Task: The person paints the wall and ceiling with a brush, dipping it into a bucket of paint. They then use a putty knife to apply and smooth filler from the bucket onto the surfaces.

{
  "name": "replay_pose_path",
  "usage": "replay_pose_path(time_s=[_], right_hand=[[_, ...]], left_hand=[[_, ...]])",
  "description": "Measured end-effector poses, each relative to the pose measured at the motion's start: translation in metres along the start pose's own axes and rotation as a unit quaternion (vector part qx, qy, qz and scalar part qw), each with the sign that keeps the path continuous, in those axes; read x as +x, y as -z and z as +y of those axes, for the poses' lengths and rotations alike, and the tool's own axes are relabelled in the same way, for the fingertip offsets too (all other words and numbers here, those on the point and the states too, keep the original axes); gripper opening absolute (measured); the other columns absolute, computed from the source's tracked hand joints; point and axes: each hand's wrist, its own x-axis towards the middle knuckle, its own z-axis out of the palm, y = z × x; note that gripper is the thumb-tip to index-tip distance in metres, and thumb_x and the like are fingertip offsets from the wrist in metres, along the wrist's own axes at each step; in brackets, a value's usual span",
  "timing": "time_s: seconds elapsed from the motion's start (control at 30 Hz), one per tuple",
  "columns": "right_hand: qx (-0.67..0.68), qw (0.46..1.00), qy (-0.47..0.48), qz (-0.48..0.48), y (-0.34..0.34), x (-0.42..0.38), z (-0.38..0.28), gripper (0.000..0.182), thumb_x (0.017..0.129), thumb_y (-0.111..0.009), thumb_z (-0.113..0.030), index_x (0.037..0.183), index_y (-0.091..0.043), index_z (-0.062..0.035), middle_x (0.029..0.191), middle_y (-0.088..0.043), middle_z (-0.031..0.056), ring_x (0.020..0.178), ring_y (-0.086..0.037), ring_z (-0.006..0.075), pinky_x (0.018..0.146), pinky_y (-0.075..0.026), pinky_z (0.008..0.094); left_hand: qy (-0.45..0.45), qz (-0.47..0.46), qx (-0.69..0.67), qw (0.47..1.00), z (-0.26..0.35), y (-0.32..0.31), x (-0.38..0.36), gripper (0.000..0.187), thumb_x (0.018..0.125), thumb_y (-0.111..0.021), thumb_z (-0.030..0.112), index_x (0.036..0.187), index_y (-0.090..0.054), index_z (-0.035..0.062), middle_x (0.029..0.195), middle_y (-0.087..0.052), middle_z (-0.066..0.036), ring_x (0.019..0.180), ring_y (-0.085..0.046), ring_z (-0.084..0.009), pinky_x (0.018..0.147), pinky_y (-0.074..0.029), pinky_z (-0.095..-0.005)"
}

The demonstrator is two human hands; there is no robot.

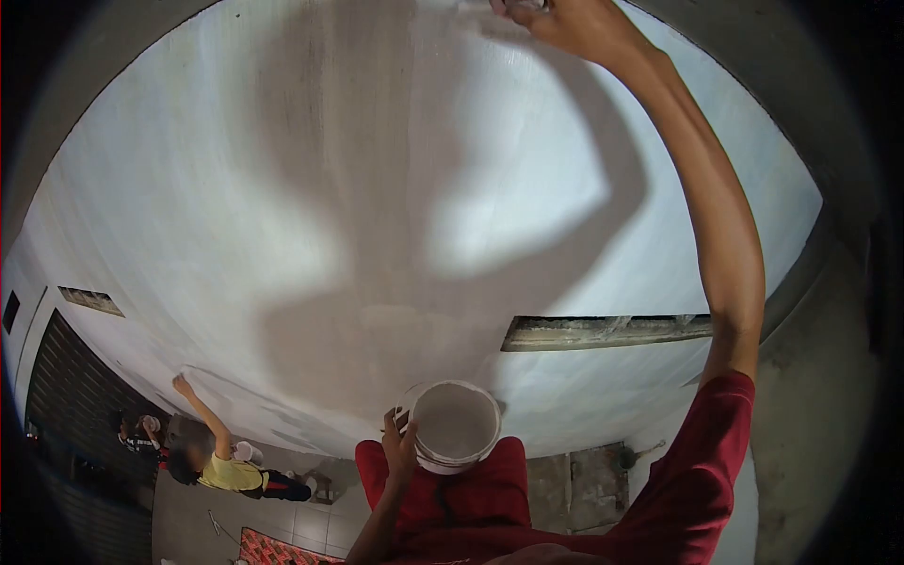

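My left hand (pixel 399 446) grips the left side of a white paint bucket (pixel 456 465), its fingers at the rim and wire handle. The bucket stands upright in front of my red trousers, and its inside looks pale grey. My right arm stretches up high, and my right hand (pixel 563 26) is closed around what looks like a paintbrush (pixel 516 5) against the wall. The top edge of the view cuts off part of the brush. Pale, streaky paint covers the wall (pixel 527 113), and my shadow falls across it.
A recessed slot (pixel 603 332) opens in the wall at right, a smaller one (pixel 90 300) at left. Below left, a person in a yellow shirt (pixel 231 473) reaches to the wall; another person (pixel 141 435) is beyond. A patterned red mat (pixel 273 548) lies on the tiled floor.
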Motion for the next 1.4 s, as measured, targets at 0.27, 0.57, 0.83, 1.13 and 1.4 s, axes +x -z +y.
replay_pose_path(time_s=[0.27, 0.57, 0.83, 1.13, 1.4], right_hand=[[-0.176, 0.984, -0.017, -0.028, -0.044, -0.023, 0.000, 0.020, 0.078, -0.060, -0.002, 0.097, -0.067, -0.0064, 0.098, -0.068, 0.0102, 0.089, -0.064, 0.0258, 0.080, -0.051, 0.0342], [-0.026, 0.985, 0.096, -0.140, -0.105, -0.112, -0.031, 0.017, 0.074, -0.061, 0.000, 0.089, -0.065, -0.0067, 0.094, -0.067, 0.0081, 0.073, -0.064, 0.0262, 0.065, -0.053, 0.0370], [-0.058, 0.997, 0.040, -0.018, -0.027, -0.013, 0.006, 0.016, 0.082, -0.061, -0.003, 0.096, -0.069, -0.0037, 0.093, -0.069, 0.0121, 0.079, -0.066, 0.0231, 0.077, -0.052, 0.0329], [-0.239, 0.965, 0.104, 0.008, -0.054, -0.050, 0.020, 0.025, 0.076, -0.063, -0.006, 0.100, -0.068, -0.0071, 0.109, -0.066, 0.0153, 0.095, -0.065, 0.0304, 0.082, -0.053, 0.0372], [0.018, 0.982, 0.093, -0.162, -0.101, -0.132, -0.025, 0.011, 0.071, -0.062, -0.003, 0.081, -0.065, -0.0073, 0.087, -0.067, 0.0107, 0.077, -0.065, 0.0262, 0.070, -0.052, 0.0380]], left_hand=[[0.006, -0.007, 0.004, 1.000, 0.004, 0.002, -0.001, 0.049, 0.089, -0.059, 0.024, 0.127, -0.041, -0.0027, 0.113, -0.061, -0.028, 0.103, -0.062, -0.0319, 0.086, -0.049, -0.0369], [0.011, -0.011, -0.017, 1.000, 0.005, 0.003, -0.002, 0.051, 0.089, -0.059, 0.025, 0.127, -0.040, -0.0030, 0.114, -0.061, -0.029, 0.103, -0.063, -0.0315, 0.086, -0.049, -0.0367], [0.011, -0.005, -0.030, 0.999, 0.009, 0.008, -0.003, 0.052, 0.089, -0.059, 0.026, 0.127, -0.040, -0.0040, 0.115, -0.060, -0.028, 0.103, -0.062, -0.0307, 0.087, -0.049, -0.0359], [0.008, -0.008, -0.024, 1.000, -0.006, 0.006, -0.001, 0.053, 0.089, -0.059, 0.026, 0.128, -0.039, -0.0043, 0.115, -0.061, -0.027, 0.103, -0.062, -0.0307, 0.088, -0.048, -0.0368], [0.002, -0.005, -0.014, 1.000, 0.009, 0.002, -0.002, 0.051, 0.089, -0.059, 0.024, 0.127, -0.040, -0.0041, 0.113, -0.062, -0.027, 0.102, -0.062, -0.0302, 0.087, -0.048, -0.0364]])
